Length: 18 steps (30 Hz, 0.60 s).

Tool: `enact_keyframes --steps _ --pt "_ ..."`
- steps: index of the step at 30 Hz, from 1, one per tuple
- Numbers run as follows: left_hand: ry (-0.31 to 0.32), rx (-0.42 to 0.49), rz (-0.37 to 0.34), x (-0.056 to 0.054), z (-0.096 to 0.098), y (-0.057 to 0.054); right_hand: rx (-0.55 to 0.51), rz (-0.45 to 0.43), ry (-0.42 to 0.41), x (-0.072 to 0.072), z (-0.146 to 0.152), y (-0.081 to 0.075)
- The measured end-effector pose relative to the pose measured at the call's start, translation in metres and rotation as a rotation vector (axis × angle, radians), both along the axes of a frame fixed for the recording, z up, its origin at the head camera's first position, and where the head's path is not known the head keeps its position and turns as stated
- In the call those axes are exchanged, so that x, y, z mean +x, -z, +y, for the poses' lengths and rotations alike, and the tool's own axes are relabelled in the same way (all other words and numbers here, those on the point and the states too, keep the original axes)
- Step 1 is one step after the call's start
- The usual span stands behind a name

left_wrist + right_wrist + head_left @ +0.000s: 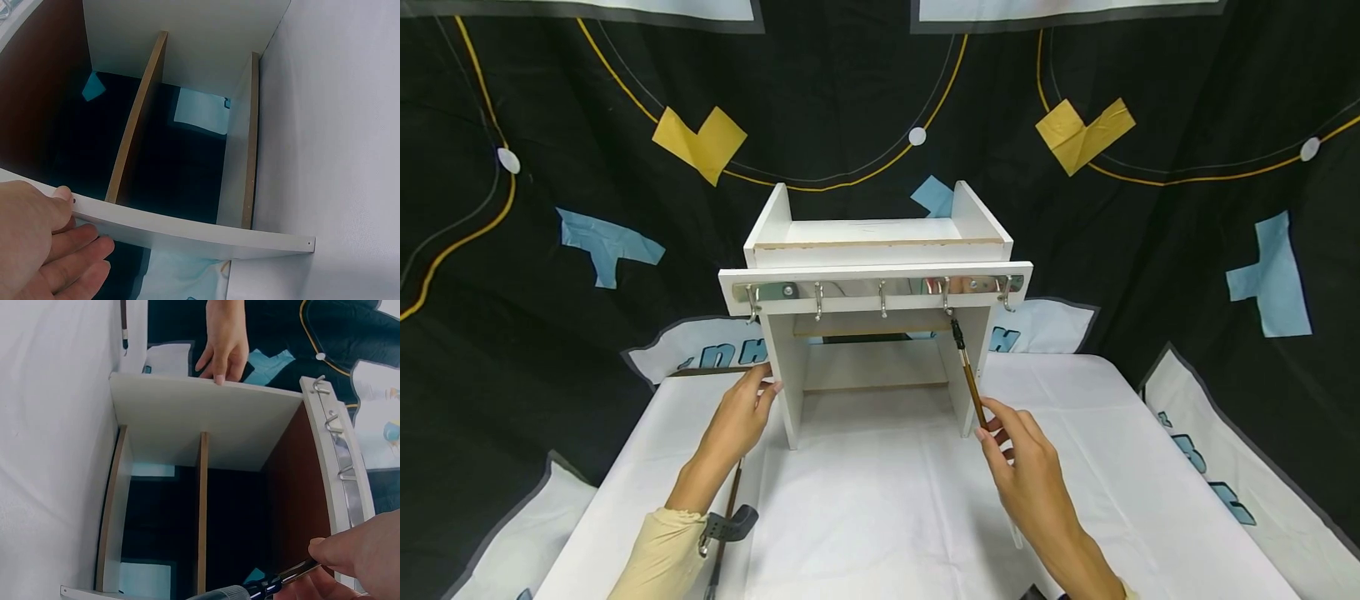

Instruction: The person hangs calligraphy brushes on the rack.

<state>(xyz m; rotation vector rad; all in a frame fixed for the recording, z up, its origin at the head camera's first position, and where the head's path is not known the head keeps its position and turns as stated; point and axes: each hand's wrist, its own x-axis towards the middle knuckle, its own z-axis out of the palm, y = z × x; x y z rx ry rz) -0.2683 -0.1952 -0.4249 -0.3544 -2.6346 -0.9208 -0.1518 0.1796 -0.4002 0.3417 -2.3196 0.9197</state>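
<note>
A white shelf unit point(871, 287) stands on the white-covered table, a metal rail with several hooks along its top front. My left hand point(741, 412) touches its left side panel point(206, 226); the thumb rests on the front edge, the other fingers loosely bent along the outer face. My right hand point(1030, 471), below the rail's right end, pinches a slim tool with a brown shaft point(972, 392). Its silver and black upper end meets a hook point(947, 296); I cannot tell if it hangs there. In the right wrist view a grey ribbed part point(222, 593) with a black collar shows beside the fingers.
Another slim brown stick point(730, 496) lies on the table point(865, 533) under my left forearm. Horizontal boards point(876, 379) divide the unit's inside. Behind stands a black curtain point(850, 100) with yellow and blue tape. White printed sheets point(1195, 450) hang around the table.
</note>
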Motion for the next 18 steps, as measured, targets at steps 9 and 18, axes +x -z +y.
enact_keyframes --steps 9,18 --pt "0.000 0.006 -0.007 0.000 0.000 0.000 0.005 -0.017 0.002 -0.006 -0.001 0.003" --pt "-0.013 0.003 -0.019 -0.001 0.000 0.002 0.003 -0.013 -0.014 -0.012 -0.005 0.006"
